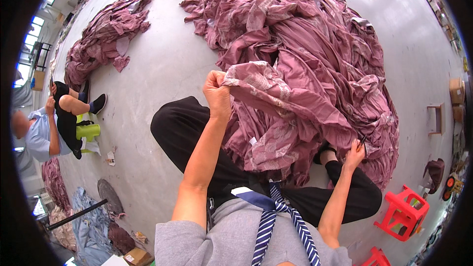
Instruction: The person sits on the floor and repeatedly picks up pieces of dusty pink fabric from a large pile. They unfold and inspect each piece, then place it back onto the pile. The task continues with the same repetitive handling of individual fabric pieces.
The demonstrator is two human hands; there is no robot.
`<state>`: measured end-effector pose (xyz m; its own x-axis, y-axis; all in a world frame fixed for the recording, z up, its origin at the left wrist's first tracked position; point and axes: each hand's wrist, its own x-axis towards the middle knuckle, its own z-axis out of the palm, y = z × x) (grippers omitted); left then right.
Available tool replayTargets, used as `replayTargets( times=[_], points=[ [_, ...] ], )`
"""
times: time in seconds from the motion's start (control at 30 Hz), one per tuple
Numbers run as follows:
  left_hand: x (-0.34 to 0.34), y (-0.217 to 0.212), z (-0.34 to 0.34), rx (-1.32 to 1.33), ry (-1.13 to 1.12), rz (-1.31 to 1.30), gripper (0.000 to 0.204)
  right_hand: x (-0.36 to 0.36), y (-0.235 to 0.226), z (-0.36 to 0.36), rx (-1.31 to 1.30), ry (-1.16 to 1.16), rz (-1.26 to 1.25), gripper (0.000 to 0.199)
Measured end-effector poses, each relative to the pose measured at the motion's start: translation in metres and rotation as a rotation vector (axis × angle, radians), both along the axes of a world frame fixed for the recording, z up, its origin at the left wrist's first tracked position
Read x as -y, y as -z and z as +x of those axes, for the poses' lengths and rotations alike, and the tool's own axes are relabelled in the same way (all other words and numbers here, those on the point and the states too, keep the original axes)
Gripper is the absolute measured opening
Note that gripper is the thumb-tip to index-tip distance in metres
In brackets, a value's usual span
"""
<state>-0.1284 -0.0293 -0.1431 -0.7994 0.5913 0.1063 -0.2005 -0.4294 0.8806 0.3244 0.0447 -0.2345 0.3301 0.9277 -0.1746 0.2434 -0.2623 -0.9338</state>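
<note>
A large heap of mauve cloth (305, 34) with pale patterned patches lies on the floor before my legs. My left hand (217, 91) is closed on the corner of one cloth piece (290, 96), lifting it above my knee. From there the piece stretches down to the right. At its other end my right hand (354, 155) is closed around a small dark scissors-like tool (363, 140), whose slim tip points up and right. That hand is against the cloth's edge; whether its fingers also pinch the cloth I cannot tell.
At left a seated person (44, 130) works beside a smaller mauve cloth pile (111, 32). Red plastic stools (403, 212) stand at lower right. Blue cloth (91, 226) and a cardboard box (138, 256) lie at lower left. A small wooden frame (435, 119) is at far right.
</note>
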Motion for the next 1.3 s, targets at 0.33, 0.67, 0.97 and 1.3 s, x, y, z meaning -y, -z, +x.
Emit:
replayTargets(
  times=[0.33,0.67,0.97,1.3],
  points=[
    [0.006,0.024,0.016,-0.179,0.030,-0.479,0.022,-0.022,0.005,-0.139,0.651,-0.566,-0.043,0.057],
    [0.060,-0.035,0.107,-0.055,0.952,-0.209,0.028,0.042,-0.134,-0.074,-0.329,-0.868,0.054,0.023],
    [0.049,0.015,0.090,0.294,0.904,-0.511,0.049,0.105,-0.128,-0.195,-0.275,-1.172,0.053,0.023],
    [0.037,0.034,0.042,0.417,0.941,-0.545,0.016,-0.004,-0.019,-0.160,-0.378,-0.468,-0.298,0.087]
  ],
)
